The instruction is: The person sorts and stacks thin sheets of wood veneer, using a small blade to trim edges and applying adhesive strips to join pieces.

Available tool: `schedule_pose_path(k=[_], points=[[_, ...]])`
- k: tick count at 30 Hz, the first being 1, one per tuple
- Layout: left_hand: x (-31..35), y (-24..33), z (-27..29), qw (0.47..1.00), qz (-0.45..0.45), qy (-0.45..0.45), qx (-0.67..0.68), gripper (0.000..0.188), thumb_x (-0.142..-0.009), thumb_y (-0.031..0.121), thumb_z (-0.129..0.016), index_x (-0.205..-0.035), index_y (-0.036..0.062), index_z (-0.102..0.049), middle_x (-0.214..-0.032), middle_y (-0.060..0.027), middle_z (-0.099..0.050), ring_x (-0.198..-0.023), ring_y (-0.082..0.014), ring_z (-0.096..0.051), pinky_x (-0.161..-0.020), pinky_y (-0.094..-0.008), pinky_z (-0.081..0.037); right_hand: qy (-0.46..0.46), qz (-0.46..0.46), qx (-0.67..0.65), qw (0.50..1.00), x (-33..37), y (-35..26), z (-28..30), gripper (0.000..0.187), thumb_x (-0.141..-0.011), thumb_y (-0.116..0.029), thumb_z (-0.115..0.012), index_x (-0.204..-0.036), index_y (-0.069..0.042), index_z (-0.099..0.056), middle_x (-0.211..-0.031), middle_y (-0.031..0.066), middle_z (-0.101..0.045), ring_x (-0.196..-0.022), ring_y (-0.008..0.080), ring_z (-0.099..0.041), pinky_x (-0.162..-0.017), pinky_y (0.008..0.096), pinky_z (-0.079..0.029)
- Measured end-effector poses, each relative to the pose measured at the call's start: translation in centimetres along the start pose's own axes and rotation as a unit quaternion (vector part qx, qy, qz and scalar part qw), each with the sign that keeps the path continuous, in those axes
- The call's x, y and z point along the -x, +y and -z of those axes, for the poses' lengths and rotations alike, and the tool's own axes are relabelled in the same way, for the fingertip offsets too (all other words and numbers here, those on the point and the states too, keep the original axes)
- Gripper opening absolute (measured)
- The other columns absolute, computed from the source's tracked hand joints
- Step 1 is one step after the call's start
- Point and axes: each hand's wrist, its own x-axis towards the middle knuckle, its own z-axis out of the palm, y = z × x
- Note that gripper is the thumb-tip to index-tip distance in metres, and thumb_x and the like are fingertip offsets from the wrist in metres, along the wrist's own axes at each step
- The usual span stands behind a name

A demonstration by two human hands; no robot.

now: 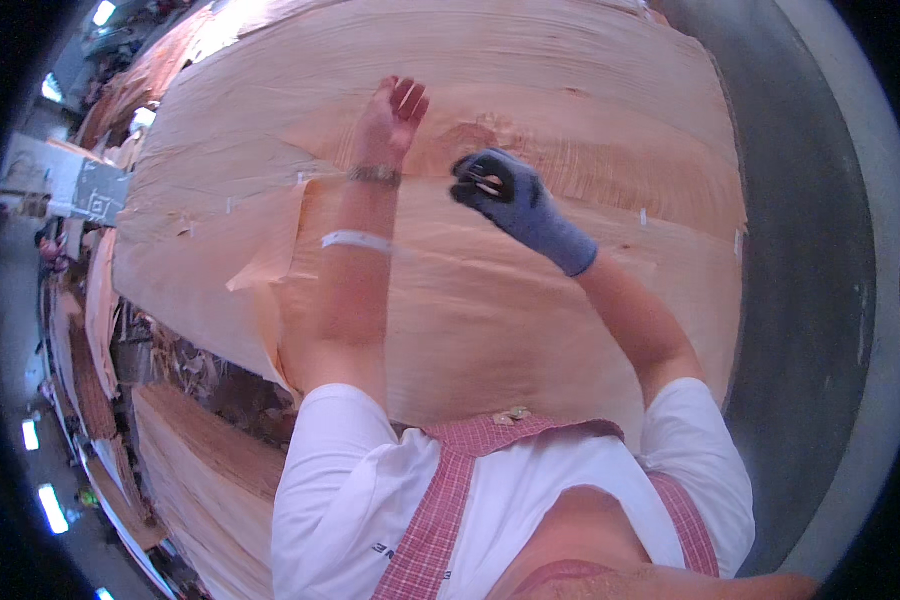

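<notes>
My left hand (390, 118) is bare, palm up, with its fingers apart and slightly bent over a wide sheet of pale wood veneer (510, 310). Nothing shows in it. A bracelet or watch band rings that wrist, and a short white strip (357, 240), like tape, lies across the forearm. My right hand (500, 190) wears a grey-blue glove with black-coated fingers. Its fingers are curled together in a pinch above the veneer; what they hold, if anything, is too small to make out. Beneath my left forearm, a loose piece of veneer (270, 285) has a raised, curled edge.
Small white tape pieces (643, 216) dot the sheet. A darker, rough patch (470, 135) lies beyond my hands. Stacked veneer (205, 450) stands at the lower left, with torn scraps (185, 365) beside it. Grey floor (800, 250) runs along the right edge.
</notes>
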Motion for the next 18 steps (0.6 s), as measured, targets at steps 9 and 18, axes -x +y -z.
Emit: schedule_pose_path(k=[9,18], points=[[-7.7,4.0,3.0,0.993,-0.002,0.03,0.11,0.02,-0.098,0.021,-0.051,-0.11,0.0055,-0.049,-0.099,-0.0098,-0.061,-0.086,-0.0252,-0.062,-0.076,-0.041,-0.054,-0.154,-0.4,-0.203,0.88,-6.6,-3.5,-12.9,0.036,-0.081,-0.034,-0.076,-0.093,-0.006,-0.057,-0.084,0.0046,-0.064,-0.061,0.0109,-0.061,-0.046,0.025,-0.044],[-11.9,7.9,16.7,0.603,-0.338,-0.028,-0.722,0.032,-0.087,0.024,-0.062,-0.115,0.0091,-0.057,-0.116,-0.0069,-0.062,-0.106,-0.0249,-0.058,-0.087,-0.0457,-0.046,-0.26,-0.501,-0.094,0.82,-13.8,-2.6,-18.6,0.023,-0.088,-0.026,-0.067,-0.089,-0.004,-0.067,-0.067,0.004,-0.064,-0.053,0.0079,-0.054,-0.048,0.0215,-0.042]])
